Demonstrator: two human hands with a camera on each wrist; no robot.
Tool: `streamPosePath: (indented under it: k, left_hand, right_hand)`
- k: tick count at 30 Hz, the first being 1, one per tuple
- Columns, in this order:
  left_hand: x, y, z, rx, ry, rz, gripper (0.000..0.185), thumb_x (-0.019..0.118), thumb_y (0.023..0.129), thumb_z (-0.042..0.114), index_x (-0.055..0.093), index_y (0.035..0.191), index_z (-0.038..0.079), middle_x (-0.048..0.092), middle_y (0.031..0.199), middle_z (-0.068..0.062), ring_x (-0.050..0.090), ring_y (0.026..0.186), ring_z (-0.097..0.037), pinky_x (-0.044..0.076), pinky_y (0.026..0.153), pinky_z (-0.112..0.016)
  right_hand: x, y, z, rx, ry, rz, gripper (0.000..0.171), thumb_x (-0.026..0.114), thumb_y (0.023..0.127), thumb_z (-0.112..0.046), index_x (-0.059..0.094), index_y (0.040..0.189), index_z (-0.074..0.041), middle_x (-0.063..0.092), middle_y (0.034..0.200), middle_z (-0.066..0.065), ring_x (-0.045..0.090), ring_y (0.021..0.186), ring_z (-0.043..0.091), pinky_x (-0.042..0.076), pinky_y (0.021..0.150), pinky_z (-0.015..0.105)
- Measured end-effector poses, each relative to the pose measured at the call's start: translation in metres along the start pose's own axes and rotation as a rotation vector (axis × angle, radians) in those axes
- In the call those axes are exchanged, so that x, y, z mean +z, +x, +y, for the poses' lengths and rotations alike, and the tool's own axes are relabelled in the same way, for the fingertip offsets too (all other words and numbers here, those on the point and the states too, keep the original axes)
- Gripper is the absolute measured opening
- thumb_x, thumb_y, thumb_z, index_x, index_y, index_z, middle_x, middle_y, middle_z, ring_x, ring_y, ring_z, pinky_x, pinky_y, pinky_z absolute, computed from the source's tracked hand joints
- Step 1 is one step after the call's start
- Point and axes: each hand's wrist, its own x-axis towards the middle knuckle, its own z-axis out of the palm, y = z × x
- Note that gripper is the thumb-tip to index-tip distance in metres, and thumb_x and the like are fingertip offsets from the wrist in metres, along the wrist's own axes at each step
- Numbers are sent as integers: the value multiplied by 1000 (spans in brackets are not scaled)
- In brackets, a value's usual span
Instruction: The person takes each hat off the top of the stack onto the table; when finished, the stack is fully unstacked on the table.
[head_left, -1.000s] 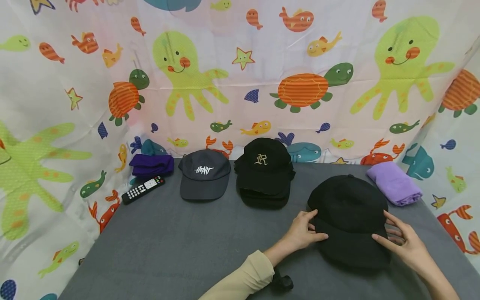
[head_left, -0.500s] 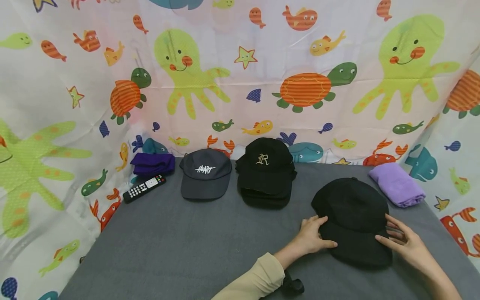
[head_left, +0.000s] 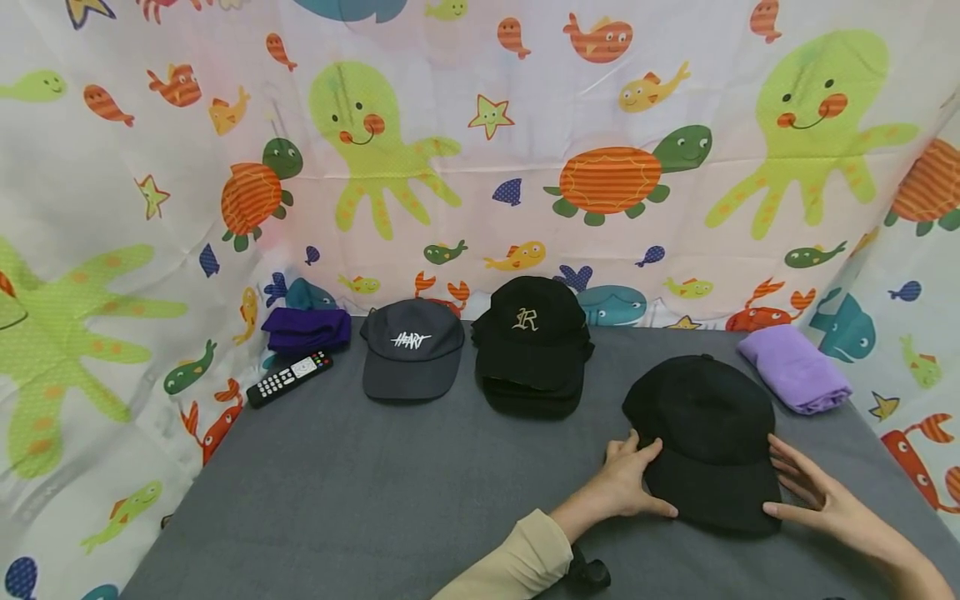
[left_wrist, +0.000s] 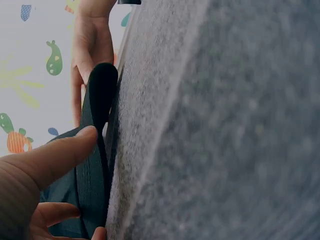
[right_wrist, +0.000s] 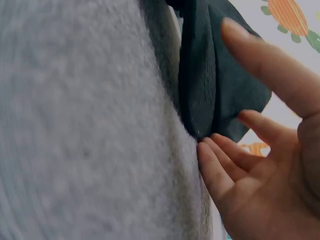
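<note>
A plain black cap lies on the grey table at the right in the head view, brim toward me. My left hand touches its left side, fingers by the crown and thumb at the brim's edge. In the left wrist view, that thumb lies against the brim. At the cap's right side is my right hand, fingers fairly straight against it. In the right wrist view, the right fingertips touch the cap's lower edge, and the thumb is spread from the other fingers.
Behind stand a stack of black caps and a dark grey cap. A remote control lies by a folded dark purple cloth. A lilac cloth sits at the back right. A small black object is beneath the left forearm.
The black cap has come down slightly onto the table. My left hand has slid along its side toward the brim, and my right thumb has shifted toward the brim's front corner.
</note>
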Motion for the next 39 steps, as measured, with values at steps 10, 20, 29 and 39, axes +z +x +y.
streamPosePath:
  k: [10,20,29,39]
  left_hand:
    - [3,0,0,28,62,27,97,80,65,48,29,145,31,23,152,-6,31,123,-14,43,92,-24]
    - [4,0,-2,51,36,31,96,79,66,48,29,146,29,21,152,-9,31,123,-15,41,95,-22]
    - [3,6,-5,46,-4,54,89,78,68,46,35,143,27,24,151,-8,34,123,-17,41,95,-24]
    - [3,14,-4,58,47,95,83,78,68,45,41,140,25,29,149,-10,37,120,-17,41,95,-21]
  right_hand:
    - [7,-4,0,-77,-42,-83,107,72,76,-1,-3,150,-12,7,136,-30,16,117,-23,22,85,-2]
    - [12,-5,-2,-142,-70,-52,107,75,72,3,2,150,-7,11,139,-23,16,121,-18,20,87,-3]
    - [10,-1,0,-117,-133,-33,98,74,75,-3,10,149,-8,13,137,-30,14,120,-18,21,85,-3]
    - [4,2,1,-33,-168,-32,90,72,80,-11,14,149,-11,14,131,-34,17,114,-23,29,82,0]
